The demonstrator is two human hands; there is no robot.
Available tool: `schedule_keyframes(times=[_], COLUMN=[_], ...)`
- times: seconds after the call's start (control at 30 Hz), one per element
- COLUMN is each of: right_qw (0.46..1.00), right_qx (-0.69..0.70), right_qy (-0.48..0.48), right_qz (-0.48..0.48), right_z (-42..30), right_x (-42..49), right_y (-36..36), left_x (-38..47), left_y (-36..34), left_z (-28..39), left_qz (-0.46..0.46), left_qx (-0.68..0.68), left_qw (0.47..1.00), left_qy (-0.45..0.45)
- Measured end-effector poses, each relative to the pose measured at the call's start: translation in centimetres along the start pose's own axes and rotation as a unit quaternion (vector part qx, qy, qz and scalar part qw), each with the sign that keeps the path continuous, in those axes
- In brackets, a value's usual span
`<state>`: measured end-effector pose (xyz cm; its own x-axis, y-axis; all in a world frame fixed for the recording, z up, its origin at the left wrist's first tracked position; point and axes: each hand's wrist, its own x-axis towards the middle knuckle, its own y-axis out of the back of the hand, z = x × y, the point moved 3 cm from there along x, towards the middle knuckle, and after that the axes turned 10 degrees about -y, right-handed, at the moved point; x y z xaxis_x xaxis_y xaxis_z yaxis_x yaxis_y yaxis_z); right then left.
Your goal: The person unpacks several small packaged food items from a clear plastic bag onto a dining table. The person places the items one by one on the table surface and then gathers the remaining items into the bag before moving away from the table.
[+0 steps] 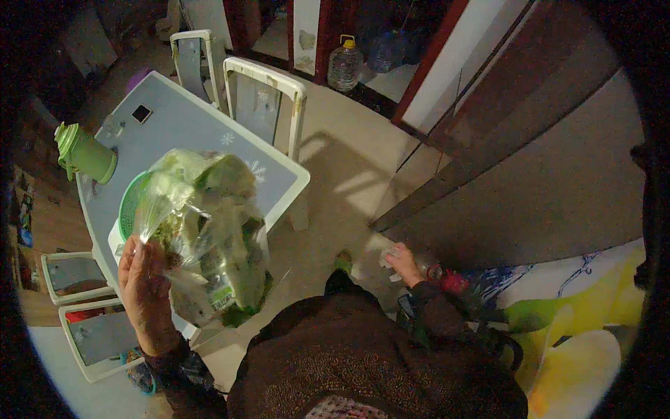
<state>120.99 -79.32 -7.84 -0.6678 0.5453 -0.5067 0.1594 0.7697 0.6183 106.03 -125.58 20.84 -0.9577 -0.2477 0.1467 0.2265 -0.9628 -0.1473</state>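
Note:
My left hand (144,288) pinches the gathered edge of a clear plastic bag (183,209), which holds leafy green vegetables (243,283) and bears a printed label. The bag hangs over the near edge of a blue-grey table (204,125), partly covering a green plastic basket (130,204). On the right, low beside my body, my right hand (404,264) is closed around a small crumpled whitish thing (388,257), perhaps plastic or paper. A green thermos jug (86,152) stands at the table's left side.
White-framed chairs (267,68) stand behind the table, and more chairs (86,335) are at its left. A large clear water bottle (344,65) with a yellow cap stands by the doorway. A brown panel (523,167) and yellow-and-white fabric (581,361) lie to the right.

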Motion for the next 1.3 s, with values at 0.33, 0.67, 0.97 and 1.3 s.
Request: schedule_keyframes(times=[0.33,0.67,0.97,1.3], right_qw=[0.989,0.901,0.982,0.979], right_qx=[-0.078,-0.350,-0.154,0.049], right_qy=[0.130,0.243,0.055,-0.120], right_qz=[-0.003,-0.078,-0.092,-0.159], right_z=[-11.6,-19.0,-12.0,-1.8], right_x=[18.6,30.4,39.7,37.9], right_y=[5.3,7.4,11.7,9.4], left_x=[5.9,11.3,16.9,21.0], left_y=[-24.7,-36.1,-39.9,-40.7], left_z=[-8.1,-15.2,-23.0,-27.4], left_qz=[-0.227,-0.319,-0.378,-0.423], left_qx=[-0.125,-0.159,-0.144,-0.078], left_qw=[0.959,0.924,0.903,0.895], left_qy=[0.118,0.141,0.147,0.121])
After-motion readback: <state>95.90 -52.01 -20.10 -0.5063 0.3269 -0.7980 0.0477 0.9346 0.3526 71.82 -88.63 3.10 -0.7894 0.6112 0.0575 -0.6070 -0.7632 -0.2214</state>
